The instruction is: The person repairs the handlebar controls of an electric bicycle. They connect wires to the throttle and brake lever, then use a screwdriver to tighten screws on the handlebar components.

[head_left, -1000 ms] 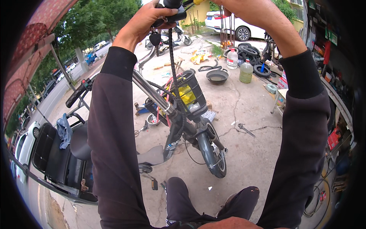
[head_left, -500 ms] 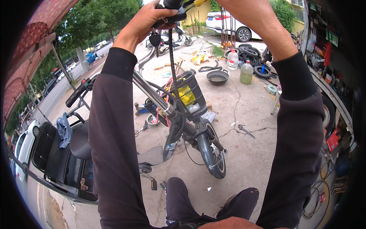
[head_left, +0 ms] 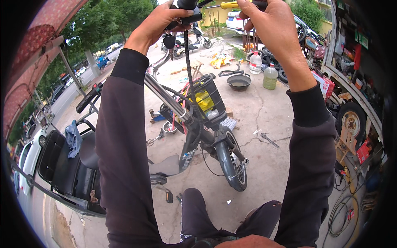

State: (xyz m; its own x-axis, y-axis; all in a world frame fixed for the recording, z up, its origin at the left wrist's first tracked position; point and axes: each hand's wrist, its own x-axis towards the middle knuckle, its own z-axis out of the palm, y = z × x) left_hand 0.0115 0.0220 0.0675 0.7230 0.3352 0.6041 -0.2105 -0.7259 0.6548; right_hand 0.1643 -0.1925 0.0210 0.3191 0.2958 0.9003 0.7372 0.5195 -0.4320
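Near the top edge, my left hand [head_left: 155,25] is wrapped round a black handlebar fitting [head_left: 191,17] at the top of an electric bike [head_left: 191,140]. A bunch of keys [head_left: 168,41] hangs just below it. My right hand [head_left: 271,27] grips a screwdriver [head_left: 230,5] with a yellow and black handle; its shaft runs left to the black fitting, and the tip cannot be made out. A black braided cable [head_left: 188,66] drops from the fitting past the silver steering tube [head_left: 165,96]. The bike's front wheel [head_left: 232,165] rests on the concrete.
A black basket [head_left: 215,101], a dark pan [head_left: 239,82], two plastic jugs [head_left: 270,78] and piled tyres lie beyond the bike. An adjustable wrench [head_left: 269,140] lies on the ground to its right. A three-wheeled vehicle [head_left: 68,169] stands left; cluttered shelves are right.
My right hand has come lower and into fuller view, with more of the screwdriver showing. My left hand stays on the handlebar fitting. The view has shifted slightly.
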